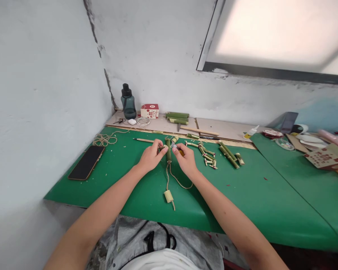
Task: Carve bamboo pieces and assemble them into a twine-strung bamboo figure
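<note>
My left hand (153,155) is closed in a pinch around a small pale bamboo piece (165,146), mostly covered by the fingers. In my right hand (184,156) is a small tool with a grey tip (173,144) and a yellow part; its exact kind is hidden. Between the hands a green bamboo tube (169,152) lies on the green mat (135,202). From its near end a thin cord (167,178) runs toward me, through a short pale bamboo bead (168,196). Jointed small bamboo pieces (208,155) lie right of my right hand.
A phone (86,162) and loose cord (104,139) lie at left. Behind stand a bottle (129,103) and a small box (150,111), with bamboo lengths (177,117) and a hammer (198,130). Cut bamboo (228,154) and a glue bottle (251,132) are at right.
</note>
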`<state>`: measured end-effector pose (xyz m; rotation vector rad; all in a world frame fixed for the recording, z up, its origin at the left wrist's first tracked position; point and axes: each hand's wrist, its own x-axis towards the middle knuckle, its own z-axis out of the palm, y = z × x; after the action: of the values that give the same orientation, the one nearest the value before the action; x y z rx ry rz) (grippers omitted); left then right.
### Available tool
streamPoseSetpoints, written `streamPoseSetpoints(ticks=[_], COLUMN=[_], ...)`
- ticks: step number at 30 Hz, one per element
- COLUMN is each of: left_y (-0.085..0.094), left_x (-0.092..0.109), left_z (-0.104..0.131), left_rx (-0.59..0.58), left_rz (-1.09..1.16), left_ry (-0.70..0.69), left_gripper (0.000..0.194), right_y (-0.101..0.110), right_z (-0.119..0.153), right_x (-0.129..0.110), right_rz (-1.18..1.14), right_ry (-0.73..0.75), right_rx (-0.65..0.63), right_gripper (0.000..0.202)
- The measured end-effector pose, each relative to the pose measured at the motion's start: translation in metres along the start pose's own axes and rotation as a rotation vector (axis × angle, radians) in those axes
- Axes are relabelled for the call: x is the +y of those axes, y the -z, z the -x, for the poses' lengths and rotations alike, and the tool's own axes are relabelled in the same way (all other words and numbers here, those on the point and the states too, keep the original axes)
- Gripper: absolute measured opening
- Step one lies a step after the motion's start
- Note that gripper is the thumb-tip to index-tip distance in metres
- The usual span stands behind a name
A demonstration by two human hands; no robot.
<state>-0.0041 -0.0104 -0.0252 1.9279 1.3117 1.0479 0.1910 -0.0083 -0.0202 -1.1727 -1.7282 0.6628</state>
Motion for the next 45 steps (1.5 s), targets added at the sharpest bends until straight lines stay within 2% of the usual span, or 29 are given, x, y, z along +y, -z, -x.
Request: streamPoseSetpoints(ticks=[6,12,21,28,34,41,45], left_y=[-0.01,-0.013,-0.008,-0.011,-0.01,-0.019,-0.018], left_x=[-0.007,-0.004,0.004,0.001,0.0,-0.01,-0.008], left_z=[-0.009,-0.012,-0.008,-0.006,-0.001,-0.001,0.0], left_rx=[0.006,-0.052,-0.223,-0.307,-0.419,-0.406,-0.334], left_rz=[0.505,0.719,0.911,0.816,0.77,0.581,0.415], left_ry=[0.13,0.218,0.353,0.39,0.273,0.206,0.149], left_gripper=[0.042,0.047,0.027,0.026,0.037,0.051,0.052], right_y=[-0.003,-0.003,0.001,0.002,0.002,0.006,0.01], right_z=[0.0,0.001,0.001,0.001,0.003,0.002,0.0], right_x=[0.001,0.005,0.003,0.0,-0.005,-0.007,-0.008], right_rz=[0.101,0.198,0.391,0.464,0.446,0.503,0.516], right_ry=[0.004,0.028,0.071,0.132,0.164,0.154,0.14], right_rx=[-0.013,-0.061,-0.135,-0.239,-0.277,-0.358,-0.393], right_gripper=[0.021,0.025,0.03,0.027,0.026,0.018,0.019])
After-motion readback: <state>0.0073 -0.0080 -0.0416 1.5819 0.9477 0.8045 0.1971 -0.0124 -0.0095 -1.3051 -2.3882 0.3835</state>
